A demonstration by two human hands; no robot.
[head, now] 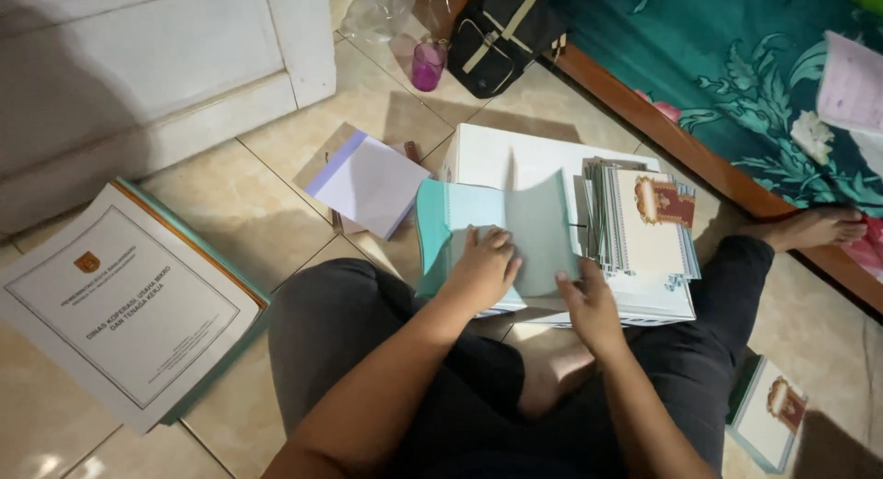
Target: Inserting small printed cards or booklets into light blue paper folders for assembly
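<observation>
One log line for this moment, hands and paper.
left hand: flat on teal folded sheet | right hand: at sheet's lower right edge | card stack: beside, right

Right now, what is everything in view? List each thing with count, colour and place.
teal sheet: one, teal, on the white box, under both hands
white box: one, white, on the floor ahead
card stack: one stack, cream with maroon emblem, on the box's right
booklet pile: one, white cover over teal, floor left
paper pad: one, white and lilac, floor centre
pink cup: one, top centre
black bag: one, top centre
loose card: one, cream, floor lower right
left hand: flat on the sheet
right hand: at the sheet's lower right edge
</observation>
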